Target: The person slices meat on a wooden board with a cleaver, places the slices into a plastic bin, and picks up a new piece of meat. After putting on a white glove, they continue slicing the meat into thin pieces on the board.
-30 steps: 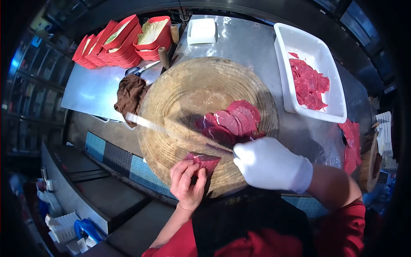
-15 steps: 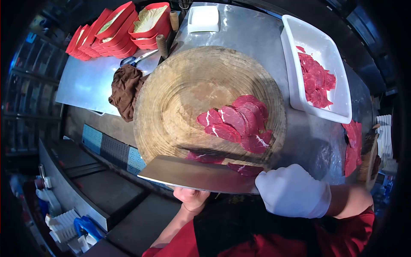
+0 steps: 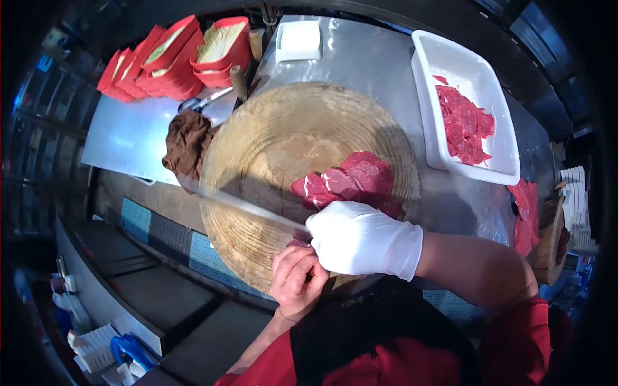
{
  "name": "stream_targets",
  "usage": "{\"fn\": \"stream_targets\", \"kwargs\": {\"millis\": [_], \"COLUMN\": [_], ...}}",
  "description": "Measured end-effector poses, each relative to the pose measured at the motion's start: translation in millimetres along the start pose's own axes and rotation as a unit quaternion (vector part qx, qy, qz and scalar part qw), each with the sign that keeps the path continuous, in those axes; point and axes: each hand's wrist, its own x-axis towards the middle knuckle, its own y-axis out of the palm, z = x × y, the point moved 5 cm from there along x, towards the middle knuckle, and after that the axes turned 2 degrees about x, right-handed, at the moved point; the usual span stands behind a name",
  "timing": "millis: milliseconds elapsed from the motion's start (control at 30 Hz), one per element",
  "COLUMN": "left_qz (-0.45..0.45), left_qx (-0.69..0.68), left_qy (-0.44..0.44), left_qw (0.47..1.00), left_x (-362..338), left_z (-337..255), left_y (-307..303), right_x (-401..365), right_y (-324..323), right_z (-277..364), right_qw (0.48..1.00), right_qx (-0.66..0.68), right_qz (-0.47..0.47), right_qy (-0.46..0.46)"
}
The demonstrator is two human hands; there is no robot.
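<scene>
My right hand [image 3: 364, 239], in a white glove, is closed round the handle end of a cleaver [image 3: 248, 207], whose blade points left over the round wooden block [image 3: 257, 122] and shows edge-on, blurred. Just below it my bare left hand [image 3: 297, 276] has its fingers curled at the block's near edge. A small dark piece of meat [image 3: 300, 239] shows at its fingertips, partly hidden by the blade and glove. Overlapping slices of red meat [image 3: 351, 182] lie on the block beyond my right hand.
A white tub [image 3: 432, 138] with cut meat stands at the right, more meat [image 3: 526, 215] below it. Red containers [image 3: 174, 61] with leaves are stacked back left. A brown cloth [image 3: 185, 143], scissors [image 3: 209, 100] and a small white dish [image 3: 299, 42] lie around the block.
My right hand has moved left and up with the cleaver, which has turned from broadside to edge-on. My left hand, formerly partly behind the blade, now shows with curled fingers. The view has shifted slightly.
</scene>
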Motion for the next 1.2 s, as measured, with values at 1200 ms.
{"fn": "stream_targets", "kwargs": {"millis": [1200], "left_qz": [-0.006], "left_qx": [0.031], "left_qy": [-0.076], "left_qw": [0.997], "left_x": [-15], "left_z": [7], "left_y": [-3], "right_x": [-14], "right_y": [-15], "right_z": [16], "right_qw": [1.0], "right_qx": [-0.016], "right_qz": [0.021], "right_qy": [0.004]}}
